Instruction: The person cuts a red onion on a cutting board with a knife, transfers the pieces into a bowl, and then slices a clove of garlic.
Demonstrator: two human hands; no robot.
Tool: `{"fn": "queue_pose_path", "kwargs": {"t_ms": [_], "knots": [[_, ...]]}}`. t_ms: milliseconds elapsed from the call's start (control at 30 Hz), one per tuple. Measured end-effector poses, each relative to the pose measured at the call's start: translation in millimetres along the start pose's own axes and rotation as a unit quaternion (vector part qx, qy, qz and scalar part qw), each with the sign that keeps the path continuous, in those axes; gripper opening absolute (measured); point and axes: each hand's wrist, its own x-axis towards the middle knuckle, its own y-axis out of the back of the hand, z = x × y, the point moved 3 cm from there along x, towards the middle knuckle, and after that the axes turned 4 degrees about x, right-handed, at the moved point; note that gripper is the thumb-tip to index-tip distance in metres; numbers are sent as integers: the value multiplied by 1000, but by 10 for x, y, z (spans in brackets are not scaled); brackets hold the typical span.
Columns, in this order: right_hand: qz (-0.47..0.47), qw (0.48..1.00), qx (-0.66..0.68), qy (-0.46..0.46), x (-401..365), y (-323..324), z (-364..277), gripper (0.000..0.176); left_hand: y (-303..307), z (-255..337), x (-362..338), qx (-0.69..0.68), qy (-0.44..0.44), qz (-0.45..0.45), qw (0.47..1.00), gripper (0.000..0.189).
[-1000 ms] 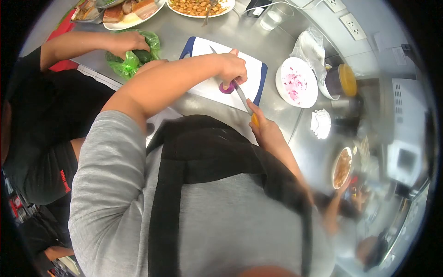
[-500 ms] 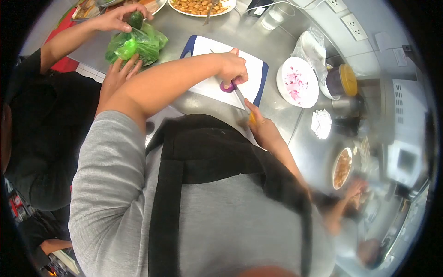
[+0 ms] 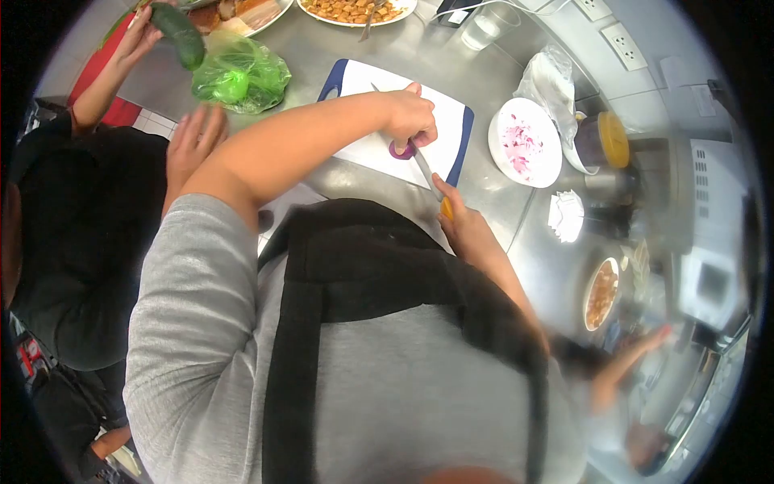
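Note:
My right hand (image 3: pixel 468 227) is closed around the yellow handle of a knife (image 3: pixel 425 171). The blade slants up and left across a white cutting board (image 3: pixel 355 153) with blue ends, passing under my left hand, and its tip shows beyond. My left hand (image 3: pixel 411 117) is closed from above on a piece of red onion (image 3: pixel 401 151), right beside the blade. My fingers hide much of the onion and the middle of the blade.
A white bowl (image 3: pixel 542 165) with chopped red onion stands to the right. At the left a co-worker's hand holds a cucumber (image 3: pixel 179 36) above a green plastic bag (image 3: pixel 242 77). A plate of diced food (image 3: pixel 355 11), a glass (image 3: pixel 481 31) and a brown-filled bowl (image 3: pixel 601 294) surround the board.
The co-worker's hand has lifted the cucumber up and left, out of the green bag, and their other hand has come off the bag. My hands and the knife stay nearly the same.

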Motion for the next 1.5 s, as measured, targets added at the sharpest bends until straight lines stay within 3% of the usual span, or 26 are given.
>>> {"fn": "queue_pose_path", "kwargs": {"t_ms": [233, 833, 1233, 1500], "knots": [[-7, 1000, -6, -21, 85, -96, 135, 65, -5, -32, -4, 26, -10, 15, 999, 26], [53, 997, -39, 36, -44, 38, -92, 66, -16, -34, -28, 9, -3, 5, 1000, 26], [62, 996, -57, 18, -37, -5, 64, 68, 36, -36, -20, -3, 19, 12, 1000, 51], [71, 992, -89, 48, 27, -112, 118, 71, 55, -23, -73, -3, -3, 22, 1000, 36]]}}
